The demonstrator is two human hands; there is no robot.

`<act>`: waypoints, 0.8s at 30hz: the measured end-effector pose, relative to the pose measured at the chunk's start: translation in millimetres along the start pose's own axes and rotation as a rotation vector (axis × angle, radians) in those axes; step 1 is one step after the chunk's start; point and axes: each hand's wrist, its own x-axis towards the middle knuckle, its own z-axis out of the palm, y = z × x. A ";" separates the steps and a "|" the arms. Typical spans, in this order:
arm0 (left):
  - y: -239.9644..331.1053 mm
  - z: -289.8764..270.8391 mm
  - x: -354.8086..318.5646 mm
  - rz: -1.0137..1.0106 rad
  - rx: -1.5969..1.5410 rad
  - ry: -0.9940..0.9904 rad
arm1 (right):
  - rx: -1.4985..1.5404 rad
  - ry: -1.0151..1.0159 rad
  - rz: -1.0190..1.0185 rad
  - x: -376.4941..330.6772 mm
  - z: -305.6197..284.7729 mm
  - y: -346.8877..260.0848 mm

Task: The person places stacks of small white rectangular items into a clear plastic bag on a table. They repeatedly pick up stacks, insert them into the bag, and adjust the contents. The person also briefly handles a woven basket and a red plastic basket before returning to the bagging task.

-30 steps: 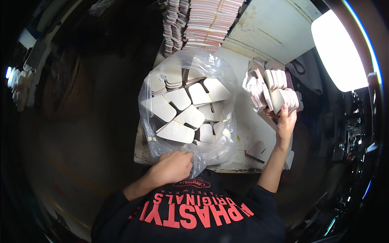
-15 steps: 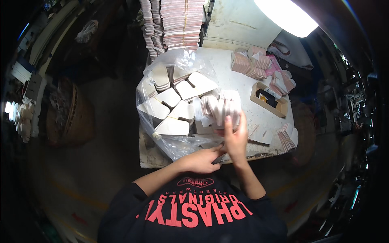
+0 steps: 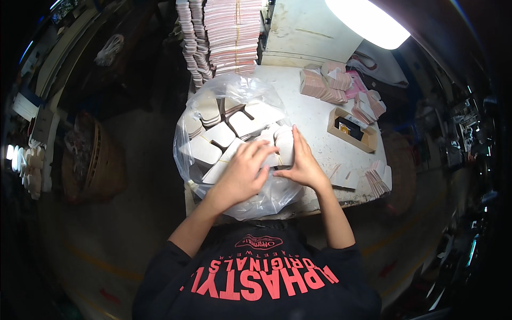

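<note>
- Both hands, left hand [image 3: 242,173] and right hand [image 3: 304,165], close their fingers around a stack of white folded cards [image 3: 281,145].
- The stack sits inside the clear plastic bag [image 3: 240,90] on the white table [image 3: 314,114].
- Pink card piles [image 3: 320,85] lie behind.

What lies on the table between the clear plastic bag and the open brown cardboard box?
In the head view, only bare white tabletop lies between the clear plastic bag and the brown cardboard box.
</note>
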 end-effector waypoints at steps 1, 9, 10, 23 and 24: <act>-6.8 -1.6 9.3 -0.015 0.160 0.066 | 0.026 0.089 -0.023 7.7 12.3 5.8; -30.4 5.9 40.9 0.060 0.330 -0.162 | 0.200 0.027 0.161 12.2 6.3 34.8; -31.4 7.5 43.0 0.037 0.315 -0.174 | 0.161 -0.011 0.191 12.4 3.7 33.2; -41.9 -10.1 46.3 -0.068 -0.071 0.062 | -0.207 0.000 -0.106 29.8 3.0 27.9; -41.3 -10.9 46.2 -0.079 -0.075 0.119 | -0.240 0.079 -0.222 36.1 1.8 32.5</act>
